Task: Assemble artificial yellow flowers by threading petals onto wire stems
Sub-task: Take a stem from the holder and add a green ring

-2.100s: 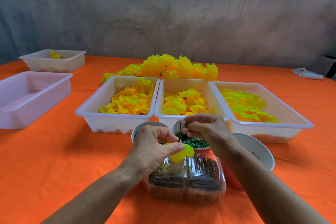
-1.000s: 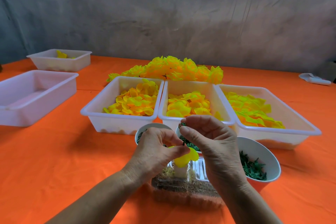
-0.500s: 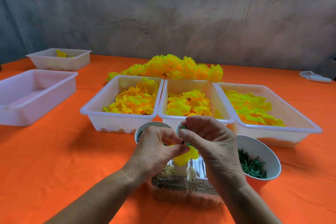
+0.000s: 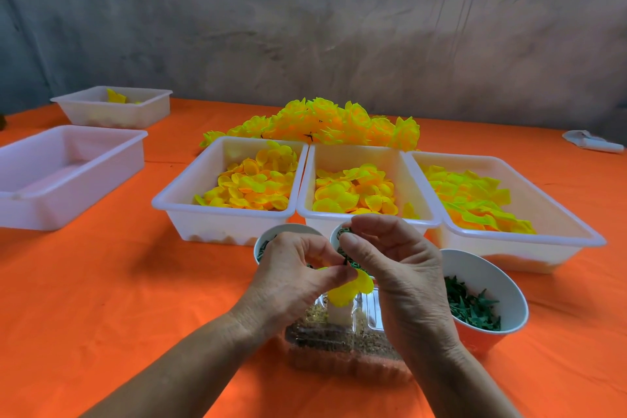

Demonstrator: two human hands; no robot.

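Petal (image 4: 349, 292) sat pinched under left hand (image 4: 291, 282) thumb and forefinger; I saw right hand (image 4: 400, 268) fingertips pinching a small green piece (image 4: 346, 231) just above it.

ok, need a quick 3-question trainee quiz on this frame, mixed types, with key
1. True or false: the left hand pinches a yellow petal.
2. How many white trays directly behind the hands hold loose petals? A) one B) three C) five
3. What fills the cup to the right of the right hand?

Key
1. True; the petal sits at the left fingertips, above a clear plastic box.
2. B: left tray, middle tray, right tray.
3. Small dark green leaf-like pieces.
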